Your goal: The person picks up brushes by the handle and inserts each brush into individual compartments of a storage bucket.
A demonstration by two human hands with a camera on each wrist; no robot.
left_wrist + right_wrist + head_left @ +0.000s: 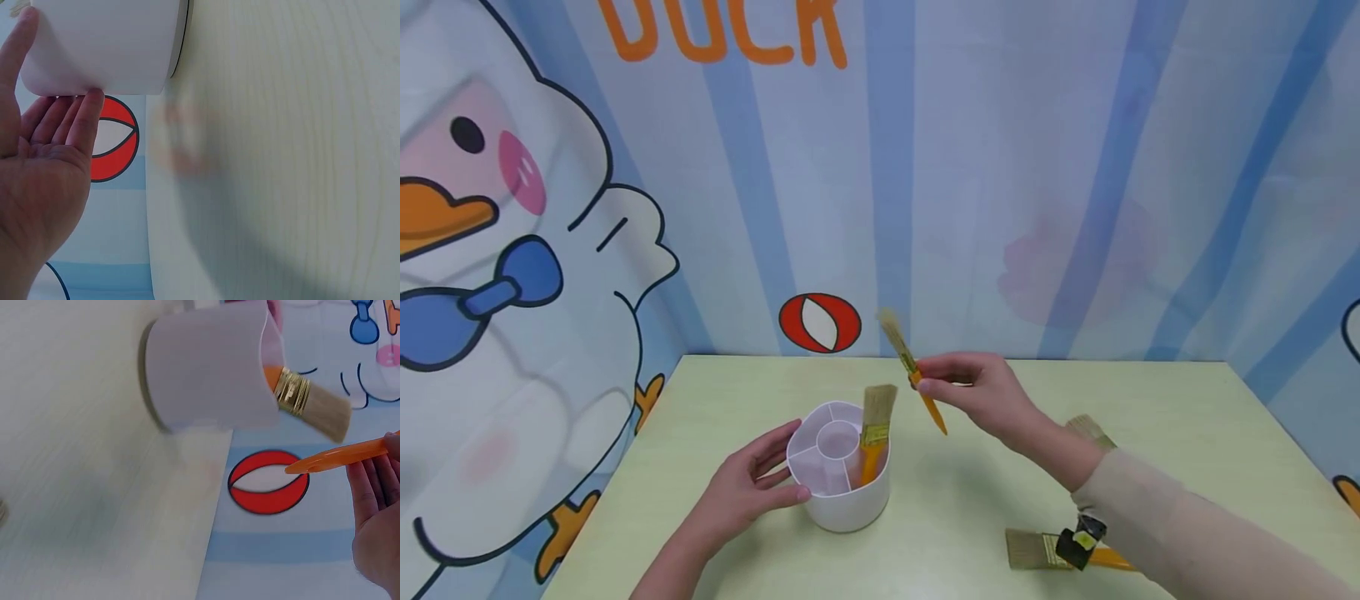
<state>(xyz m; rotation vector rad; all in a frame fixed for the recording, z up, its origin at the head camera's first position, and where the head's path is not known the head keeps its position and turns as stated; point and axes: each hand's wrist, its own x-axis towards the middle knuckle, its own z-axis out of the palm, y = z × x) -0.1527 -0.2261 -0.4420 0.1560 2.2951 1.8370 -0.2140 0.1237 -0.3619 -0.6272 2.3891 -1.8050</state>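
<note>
A white round desk organizer point(846, 510) with several compartments stands on the table. A flat paintbrush point(877, 410) stands in its right side, bristles up and orange handle down. My left hand point(745, 483) touches the organizer's left side, thumb at the near rim; in the left wrist view its fairly straight fingers point(84, 125) rest against the white wall. Above and right of the organizer, my right hand point(981, 392) pinches a second paintbrush point(897, 340) between thumb and fingers, bristles pointing up and left. Its orange handle point(337, 456) tilts downward, apart from the organizer.
Another paintbrush point(1030, 550) lies at the table's near right, partly behind the right wrist. Bristles of one more brush point(1088, 428) show beyond the right forearm. A cloth backdrop point(962, 167) with duck drawings hangs behind the pale wooden table point(737, 375).
</note>
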